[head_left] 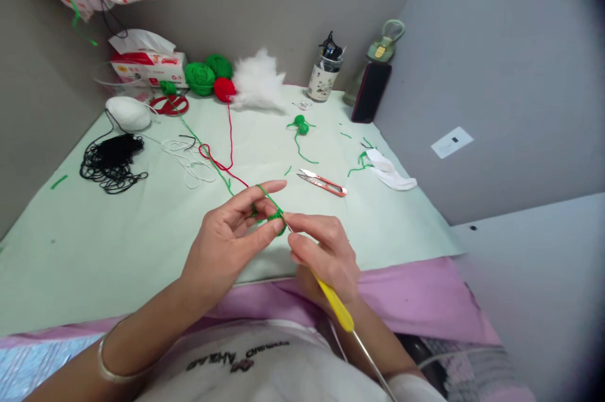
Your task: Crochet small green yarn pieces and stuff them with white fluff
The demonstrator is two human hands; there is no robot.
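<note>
Above the front of the table, my left hand (222, 238) pinches a small piece of green crochet work (276, 218) between thumb and fingers. Green yarn runs over its raised index finger. My right hand (326, 251) is closed around a crochet hook with a yellow handle (336, 304). The hook's tip meets the green piece; the exact stitch is too small to make out. A strand of red yarn (230, 131) leads from a red ball (224, 89) toward my left hand. Beyond my hands lie orange thread snips (322, 183) and two small green crocheted balls (301, 125).
Green yarn balls (200, 78), white stuffing (259, 80), a tissue box (151, 68) and red scissors (169, 104) line the back. At left sit black yarn (113, 159) and a white yarn ball (127, 113). A pen jar (324, 77), phone (372, 92) and bottle (382, 49) stand back right.
</note>
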